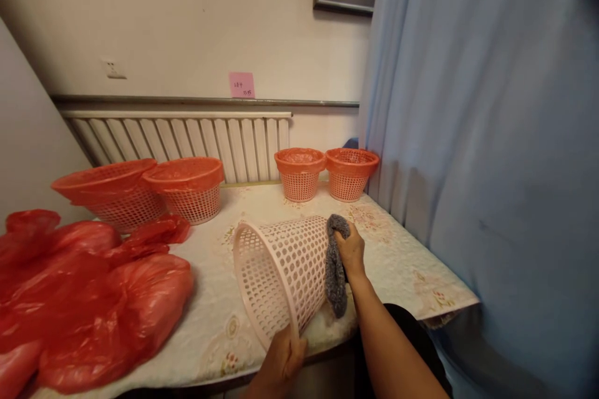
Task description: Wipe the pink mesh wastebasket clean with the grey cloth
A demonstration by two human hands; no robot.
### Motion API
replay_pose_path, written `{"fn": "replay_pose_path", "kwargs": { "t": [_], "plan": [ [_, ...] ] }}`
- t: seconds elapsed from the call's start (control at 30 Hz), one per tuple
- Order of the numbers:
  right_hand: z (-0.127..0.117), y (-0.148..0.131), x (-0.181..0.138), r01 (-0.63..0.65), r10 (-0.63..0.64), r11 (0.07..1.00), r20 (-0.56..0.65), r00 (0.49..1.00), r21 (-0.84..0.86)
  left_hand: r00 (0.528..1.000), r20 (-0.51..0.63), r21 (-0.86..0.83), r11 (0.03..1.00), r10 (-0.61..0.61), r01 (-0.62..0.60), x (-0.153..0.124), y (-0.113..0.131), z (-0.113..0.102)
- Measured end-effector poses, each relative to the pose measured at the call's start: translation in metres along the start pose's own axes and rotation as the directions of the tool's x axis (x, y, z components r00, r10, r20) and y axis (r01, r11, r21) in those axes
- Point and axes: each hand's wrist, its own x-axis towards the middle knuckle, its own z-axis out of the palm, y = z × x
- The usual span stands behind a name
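Observation:
A pale pink plastic wastebasket [302, 249] with round holes lies tilted on its side over the table's front edge, its mouth facing left. My left hand [285, 355] grips its rim at the bottom, fingers closed around the edge. At the basket's base, my right hand [350, 249] presses a grey cloth [336, 268] against the bottom, fingers closed on the fabric. The inside of the basket shows partly through its mouth. The underside of the base is hidden by the cloth.
Two lined wastebaskets [299, 187] stand at the back right, and two more [196, 202] at the left. Crumpled red plastic bags [93, 299] cover the left of the table [210, 324]. A blue curtain [477, 137] hangs along the right; a radiator [187, 140] is behind.

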Motion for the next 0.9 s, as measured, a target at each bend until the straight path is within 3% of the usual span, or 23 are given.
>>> {"fn": "replay_pose_path", "kwargs": {
  "t": [0.07, 0.13, 0.27, 0.37, 0.53, 0.7, 0.8, 0.9],
  "plan": [
    [-0.001, 0.003, 0.0, -0.004, 0.004, 1.0, -0.011, 1.0, -0.017, 0.999, 0.01, 0.0, 0.999, -0.046, 0.046, 0.004, 0.007, -0.007],
    [-0.001, 0.0, -0.004, 0.005, -0.005, 1.0, -0.016, 1.0, -0.023, 0.993, -0.084, -0.034, 0.996, -0.085, 0.083, 0.014, 0.017, -0.015],
    [-0.001, -0.008, -0.013, -0.001, 0.0, 1.0, -0.016, 1.0, -0.023, 0.958, -0.234, -0.287, 0.953, -0.164, 0.093, 0.042, 0.04, -0.027],
    [0.001, -0.014, -0.022, 0.017, -0.017, 1.0, 0.005, 1.0, -0.018, 0.951, -0.207, -0.427, 0.896, -0.229, 0.123, 0.056, 0.049, -0.028],
    [0.005, -0.042, -0.06, 0.177, -0.188, 0.978, 0.095, 0.978, 0.106, 0.951, -0.258, -0.302, 0.949, -0.173, 0.091, 0.056, 0.046, -0.023],
    [-0.005, -0.084, -0.107, 0.4, -0.48, 0.858, 0.226, 0.848, 0.321, 0.938, -0.331, -0.167, 0.985, -0.105, 0.052, 0.051, 0.043, -0.025],
    [-0.007, -0.091, -0.108, 0.428, -0.535, 0.826, 0.27, 0.8, 0.368, 0.939, -0.321, -0.14, 0.987, -0.122, 0.08, 0.048, 0.039, -0.026],
    [-0.002, -0.078, -0.085, 0.388, -0.483, 0.86, 0.283, 0.829, 0.332, 0.957, -0.272, -0.129, 0.99, -0.096, 0.062, 0.042, 0.035, -0.022]
  ]
}}
